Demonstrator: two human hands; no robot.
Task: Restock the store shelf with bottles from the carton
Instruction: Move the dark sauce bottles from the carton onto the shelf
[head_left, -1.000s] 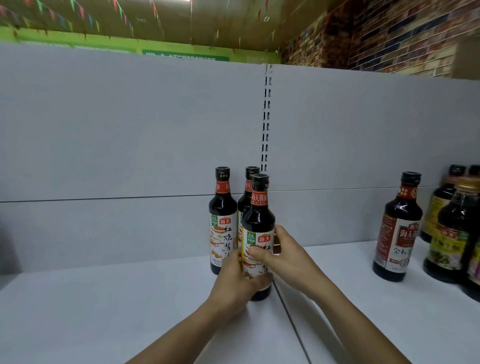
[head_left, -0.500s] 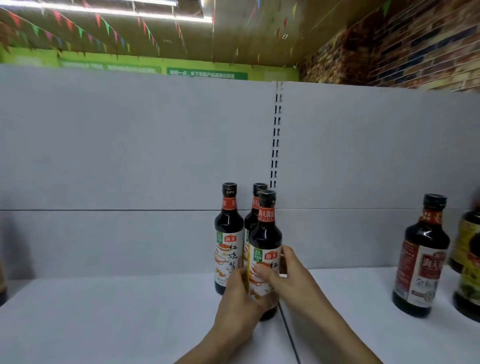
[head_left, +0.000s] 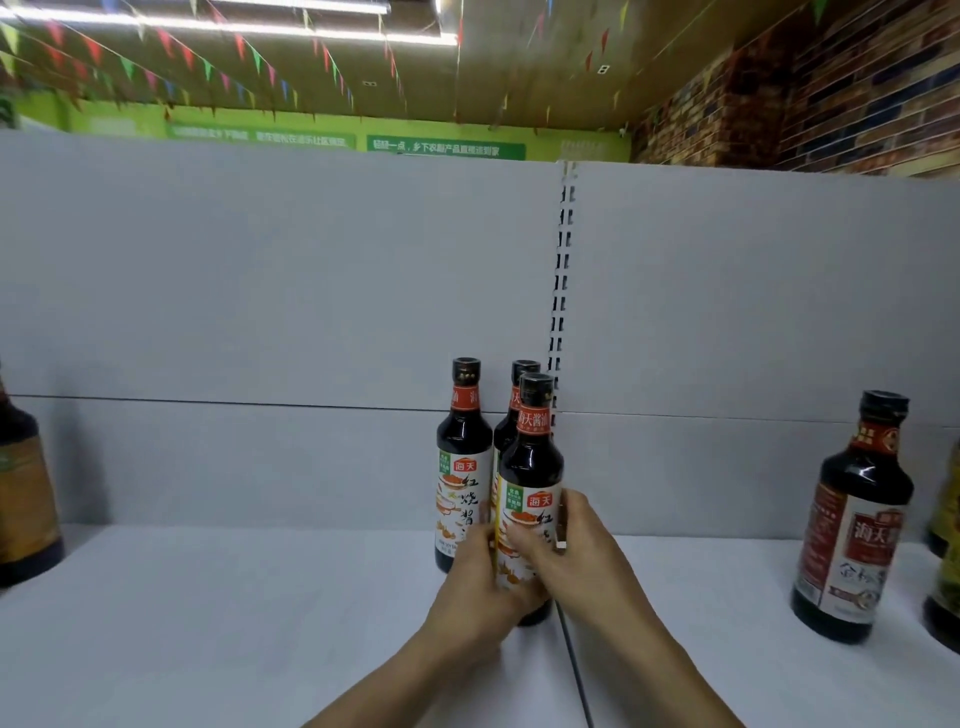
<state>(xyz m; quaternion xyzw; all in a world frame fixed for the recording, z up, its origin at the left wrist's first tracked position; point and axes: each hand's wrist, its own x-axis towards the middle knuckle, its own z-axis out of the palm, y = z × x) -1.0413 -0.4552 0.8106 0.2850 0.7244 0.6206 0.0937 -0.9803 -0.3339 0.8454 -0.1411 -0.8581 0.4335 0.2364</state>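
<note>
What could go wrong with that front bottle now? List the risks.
1. The front bottle stands close to the left-rear bottle and the rear bottle; a nudge from the left hand or right hand could topple them.
2. Its base sits beside the shelf seam, so it may rock when released.

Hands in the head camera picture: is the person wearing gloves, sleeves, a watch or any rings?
No. The left hand and the right hand are bare, without gloves. No ring, watch or bracelet shows on either. Both arms are uncovered down to the picture's bottom edge, so no sleeve is in view.
</note>
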